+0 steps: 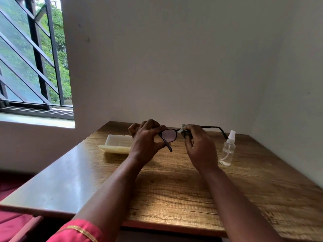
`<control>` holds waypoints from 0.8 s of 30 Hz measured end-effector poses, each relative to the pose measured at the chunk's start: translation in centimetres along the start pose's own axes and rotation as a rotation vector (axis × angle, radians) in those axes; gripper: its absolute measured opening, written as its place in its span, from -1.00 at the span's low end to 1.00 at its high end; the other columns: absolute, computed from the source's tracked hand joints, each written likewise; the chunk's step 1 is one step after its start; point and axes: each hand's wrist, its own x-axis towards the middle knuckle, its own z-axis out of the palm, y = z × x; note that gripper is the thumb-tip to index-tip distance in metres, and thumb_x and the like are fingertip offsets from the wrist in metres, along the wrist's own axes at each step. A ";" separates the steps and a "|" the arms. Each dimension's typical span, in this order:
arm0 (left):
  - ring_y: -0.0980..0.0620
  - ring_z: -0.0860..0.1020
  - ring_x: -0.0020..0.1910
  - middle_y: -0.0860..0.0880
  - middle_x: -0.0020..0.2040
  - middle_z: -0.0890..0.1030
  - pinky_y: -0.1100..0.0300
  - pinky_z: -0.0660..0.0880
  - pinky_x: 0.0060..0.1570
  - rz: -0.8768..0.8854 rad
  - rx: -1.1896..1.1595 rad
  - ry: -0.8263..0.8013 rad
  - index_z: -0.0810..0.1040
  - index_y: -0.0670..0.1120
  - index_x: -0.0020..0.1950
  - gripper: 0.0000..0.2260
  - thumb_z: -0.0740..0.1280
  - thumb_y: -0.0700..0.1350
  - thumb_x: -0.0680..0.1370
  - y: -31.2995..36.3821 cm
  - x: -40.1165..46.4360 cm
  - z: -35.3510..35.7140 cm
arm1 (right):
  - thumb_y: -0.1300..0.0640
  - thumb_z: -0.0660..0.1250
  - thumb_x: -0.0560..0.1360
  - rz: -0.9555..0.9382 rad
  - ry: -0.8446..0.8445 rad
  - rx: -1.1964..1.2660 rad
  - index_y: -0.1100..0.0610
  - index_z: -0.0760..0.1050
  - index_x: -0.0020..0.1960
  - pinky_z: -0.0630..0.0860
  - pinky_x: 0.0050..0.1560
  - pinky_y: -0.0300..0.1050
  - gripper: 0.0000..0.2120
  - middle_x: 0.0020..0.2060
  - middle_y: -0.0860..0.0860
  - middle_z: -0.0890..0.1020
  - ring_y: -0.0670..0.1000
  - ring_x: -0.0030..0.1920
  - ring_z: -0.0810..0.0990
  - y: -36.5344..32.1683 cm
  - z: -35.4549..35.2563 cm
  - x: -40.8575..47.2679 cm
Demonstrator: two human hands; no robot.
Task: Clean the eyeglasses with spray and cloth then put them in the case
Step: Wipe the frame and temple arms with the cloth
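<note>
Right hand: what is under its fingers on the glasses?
A small greenish cloth shows under the right hand, pinched over one lens of the eyeglasses. That lens is covered, so its state cannot be seen. The left hand holds the other side of the frame.

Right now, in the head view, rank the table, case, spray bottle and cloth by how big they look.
1. table
2. case
3. spray bottle, close to the case and standing nearer, so unsure
4. cloth, mostly hidden in the right hand

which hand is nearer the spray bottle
Right. The right hand, wiping the glasses with a cloth, is just left of the spray bottle; the left hand is farther left.
</note>
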 end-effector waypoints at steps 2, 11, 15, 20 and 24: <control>-0.03 0.53 0.01 0.03 -0.06 0.55 -0.10 0.26 0.03 0.016 0.017 0.002 0.67 0.06 0.03 -0.59 0.60 0.05 0.21 0.2 0.0 0.1 | 0.29 0.31 0.51 0.031 0.051 -0.055 0.20 0.50 0.14 0.54 -0.22 -0.04 -0.80 -0.02 0.10 0.62 0.13 -0.06 0.61 0.2 0.0 0.0; 0.00 0.52 0.00 0.04 -0.06 0.57 -0.14 0.31 0.01 -0.059 -0.002 0.052 0.68 0.06 0.03 -0.62 0.48 0.11 0.25 0.1 0.1 -0.5 | 0.29 0.35 0.43 0.023 0.036 -0.099 0.17 0.51 0.01 0.44 -0.32 -0.13 -0.83 -0.08 0.05 0.58 0.10 -0.17 0.58 -0.3 -0.3 0.0; -0.02 0.52 0.01 0.03 -0.04 0.56 0.05 0.15 -0.02 -0.020 0.009 0.029 0.67 0.06 0.05 -0.62 0.53 0.10 0.26 0.0 -0.1 -0.3 | 0.30 0.35 0.47 -0.007 -0.022 0.038 0.14 0.51 0.01 0.41 -0.27 -0.17 -0.85 -0.07 -0.01 0.56 0.02 -0.21 0.55 -0.3 -0.1 0.0; 0.01 0.51 0.02 0.05 -0.04 0.55 0.18 0.02 -0.04 0.021 0.026 0.011 0.67 0.08 0.05 -0.60 0.59 0.07 0.23 0.4 0.0 -0.3 | 0.33 0.32 0.47 0.051 0.077 -0.054 0.21 0.50 -0.02 0.38 -0.31 -0.15 -0.89 -0.07 0.09 0.57 0.11 -0.19 0.58 0.0 -0.4 0.1; 0.02 0.52 0.03 0.05 -0.03 0.56 0.18 0.00 -0.04 -0.007 0.063 0.038 0.67 0.09 0.03 -0.62 0.59 0.07 0.25 0.2 0.0 -0.5 | 0.26 0.34 0.43 0.105 0.063 -0.128 0.16 0.46 -0.07 0.37 -0.38 -0.15 -0.89 -0.16 0.04 0.56 0.07 -0.25 0.54 0.0 -0.3 -0.1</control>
